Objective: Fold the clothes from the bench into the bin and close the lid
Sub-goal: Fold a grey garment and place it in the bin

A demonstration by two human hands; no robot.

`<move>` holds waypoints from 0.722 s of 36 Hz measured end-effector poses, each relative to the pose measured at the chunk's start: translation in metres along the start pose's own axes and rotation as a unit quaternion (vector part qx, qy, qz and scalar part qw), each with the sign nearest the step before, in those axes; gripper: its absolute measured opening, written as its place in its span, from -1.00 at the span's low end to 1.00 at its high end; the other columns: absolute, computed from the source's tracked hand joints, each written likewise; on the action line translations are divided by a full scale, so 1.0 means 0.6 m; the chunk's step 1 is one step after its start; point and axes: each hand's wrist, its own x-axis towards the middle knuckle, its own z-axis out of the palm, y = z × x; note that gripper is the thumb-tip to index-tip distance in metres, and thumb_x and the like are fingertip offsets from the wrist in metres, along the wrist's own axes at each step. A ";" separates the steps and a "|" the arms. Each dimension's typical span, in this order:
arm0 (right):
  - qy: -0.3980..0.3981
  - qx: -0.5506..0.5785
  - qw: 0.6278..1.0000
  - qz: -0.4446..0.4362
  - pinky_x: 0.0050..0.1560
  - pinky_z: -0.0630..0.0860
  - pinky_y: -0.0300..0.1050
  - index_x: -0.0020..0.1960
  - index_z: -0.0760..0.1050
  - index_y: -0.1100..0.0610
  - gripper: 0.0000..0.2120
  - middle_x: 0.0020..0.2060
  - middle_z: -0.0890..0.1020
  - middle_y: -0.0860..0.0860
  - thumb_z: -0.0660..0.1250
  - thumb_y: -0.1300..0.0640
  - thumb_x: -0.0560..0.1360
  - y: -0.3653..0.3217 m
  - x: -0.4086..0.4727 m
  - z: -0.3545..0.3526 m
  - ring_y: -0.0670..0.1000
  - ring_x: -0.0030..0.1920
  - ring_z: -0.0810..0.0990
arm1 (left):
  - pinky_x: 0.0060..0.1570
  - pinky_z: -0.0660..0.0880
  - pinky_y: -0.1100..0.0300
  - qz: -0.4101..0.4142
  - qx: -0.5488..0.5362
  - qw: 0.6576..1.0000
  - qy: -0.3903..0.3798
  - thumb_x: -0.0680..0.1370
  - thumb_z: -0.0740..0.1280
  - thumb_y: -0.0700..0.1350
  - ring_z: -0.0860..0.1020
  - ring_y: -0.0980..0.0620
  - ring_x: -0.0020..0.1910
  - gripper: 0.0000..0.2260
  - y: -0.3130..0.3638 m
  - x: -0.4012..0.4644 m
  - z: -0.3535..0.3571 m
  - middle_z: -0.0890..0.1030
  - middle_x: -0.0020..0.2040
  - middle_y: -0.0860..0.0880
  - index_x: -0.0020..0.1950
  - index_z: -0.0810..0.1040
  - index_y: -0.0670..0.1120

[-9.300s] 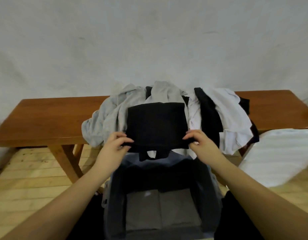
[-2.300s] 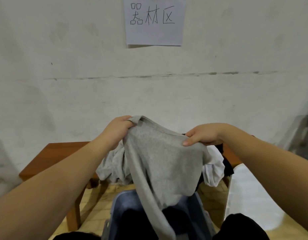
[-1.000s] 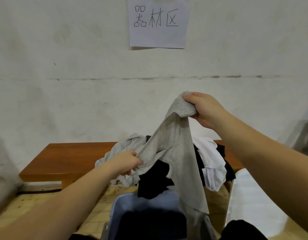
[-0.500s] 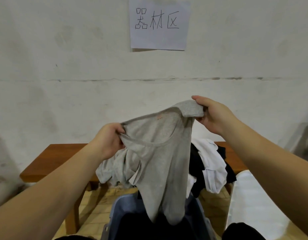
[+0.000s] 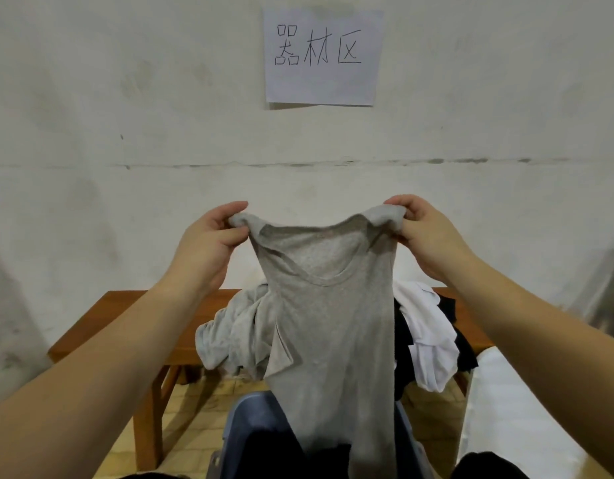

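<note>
Change: left hand (image 5: 208, 242) has risen from chest height to level with the right since half a second ago, so the grey shirt now hangs squarely from both shoulders instead of slanting.
Wall (image 5: 126, 115): pale, stained plaster filling the upper view, with a dark horizontal crack line across it.
Bench (image 5: 112, 326): brown wood, against the wall; its left end is bare, its middle and right part are covered by clothes.
Grey shirt (image 5: 329, 323): held up in the air in front of the bench, neckline toward the camera, body hanging straight down, lower hem reaching into the bin's mouth.
White sheet (image 5: 512, 409): pale fabric surface at the lower right, beside the bin.
Clothes pile (image 5: 426, 337): grey, white and black garments heaped on the bench, partly drooping over its front edge.
Bin (image 5: 250, 423): blue-grey, lid off, on the floor below the bench's front edge; dark cloth inside.
Paper sign (image 5: 322, 57): white sheet with handwritten characters, fixed high on the wall.
Left hand: thumb and fingers pinching the shirt's left shoulder.
Right hand (image 5: 426, 233): pinching the shirt's right shoulder, well apart from the left.
</note>
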 end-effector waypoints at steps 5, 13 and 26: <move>0.046 -0.028 0.999 -0.001 0.13 0.57 -0.06 0.05 0.61 -0.08 -0.90 0.00 0.70 -0.12 0.39 -0.02 0.55 -0.008 -0.008 0.002 -0.10 0.05 0.64 | -0.22 0.44 0.46 0.130 0.267 0.954 0.048 0.56 0.37 -0.22 0.59 0.10 -0.12 -0.87 0.014 -0.013 0.017 0.61 -0.03 0.04 0.03 0.60 0.00; 0.071 -0.200 0.976 -0.053 -0.17 0.35 -0.11 -0.18 0.49 0.15 -0.75 -0.14 0.50 0.01 0.31 0.01 0.60 -0.042 -0.020 -0.008 0.01 -0.26 0.45 | -0.15 0.38 0.13 0.117 0.345 0.929 0.069 0.58 0.36 -0.04 0.49 0.02 -0.12 -0.91 0.029 0.001 0.018 0.54 -0.05 0.01 -0.12 0.56 0.02; -0.030 -0.273 0.961 -0.040 -0.28 0.33 -0.23 -0.15 0.60 0.00 -0.82 -0.41 0.55 -0.24 0.37 -0.08 0.54 -0.056 -0.018 0.011 -0.28 -0.41 0.44 | -0.21 0.39 0.18 -0.015 0.070 0.996 -0.059 0.61 0.32 -0.15 0.46 0.08 -0.29 -0.87 0.045 -0.005 0.043 0.53 -0.28 0.05 -0.14 0.51 -0.05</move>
